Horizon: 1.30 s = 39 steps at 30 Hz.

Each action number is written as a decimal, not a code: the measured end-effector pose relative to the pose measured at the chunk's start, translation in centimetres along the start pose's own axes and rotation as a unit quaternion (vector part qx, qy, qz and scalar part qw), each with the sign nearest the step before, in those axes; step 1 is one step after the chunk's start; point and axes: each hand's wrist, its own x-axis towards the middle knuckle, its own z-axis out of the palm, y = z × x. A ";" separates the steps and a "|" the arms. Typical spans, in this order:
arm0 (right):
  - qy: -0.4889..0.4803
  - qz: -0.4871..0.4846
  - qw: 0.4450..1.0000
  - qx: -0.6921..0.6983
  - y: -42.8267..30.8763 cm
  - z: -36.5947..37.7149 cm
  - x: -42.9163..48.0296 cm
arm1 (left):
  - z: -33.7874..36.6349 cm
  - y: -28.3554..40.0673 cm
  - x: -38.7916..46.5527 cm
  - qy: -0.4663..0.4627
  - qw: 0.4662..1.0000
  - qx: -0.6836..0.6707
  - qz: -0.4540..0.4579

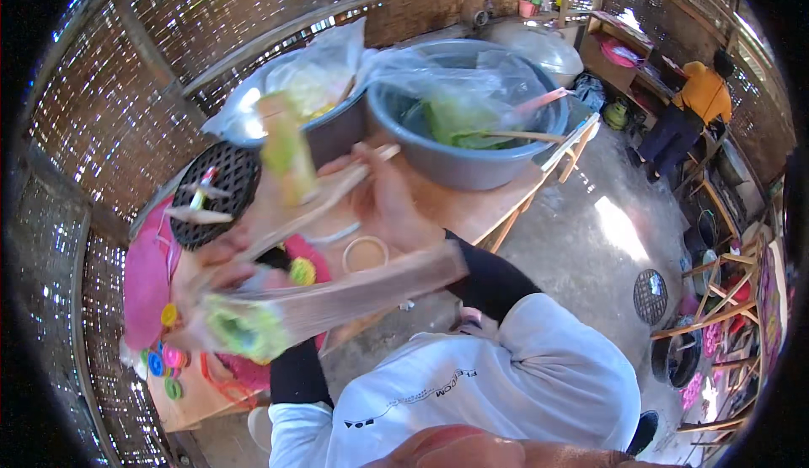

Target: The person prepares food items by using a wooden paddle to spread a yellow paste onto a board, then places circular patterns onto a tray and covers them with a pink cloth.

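Observation:
Motion blur covers both hands. My right hand grips the upper end of a pale wooden stick that slants down to my left hand. My left hand is closed around its lower end. By the left hand, a long flat brown strip, perhaps wood, ends in a blurred green-and-white mass; what holds it is unclear. Above the stick is a blurred yellow-green block-like piece. A round black lattice lid or tray lies left of it, with a small tube and a pale pointed piece on top.
Two large grey-blue tubs with plastic bags and green contents stand on the wooden table. Pink cloth, coloured rings and a round ring lie nearer. Across the concrete floor, a person bends at a bench.

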 end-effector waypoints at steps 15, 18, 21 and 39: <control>-0.261 -0.035 0.083 -0.961 -25.3 -12.0 1.8 | 9.6 0.5 3.1 0.047 0.800 0.513 0.308; -0.274 0.038 0.057 -0.959 -26.0 -10.9 2.5 | 10.6 0.2 3.1 0.038 0.763 0.560 0.321; -0.225 0.015 0.015 -0.974 -25.7 -11.5 4.1 | 10.7 0.0 3.9 0.037 0.743 0.580 0.332; -0.313 0.028 -0.177 -0.933 -17.9 -9.9 10.6 | 5.2 1.2 0.8 -0.002 0.067 0.998 0.018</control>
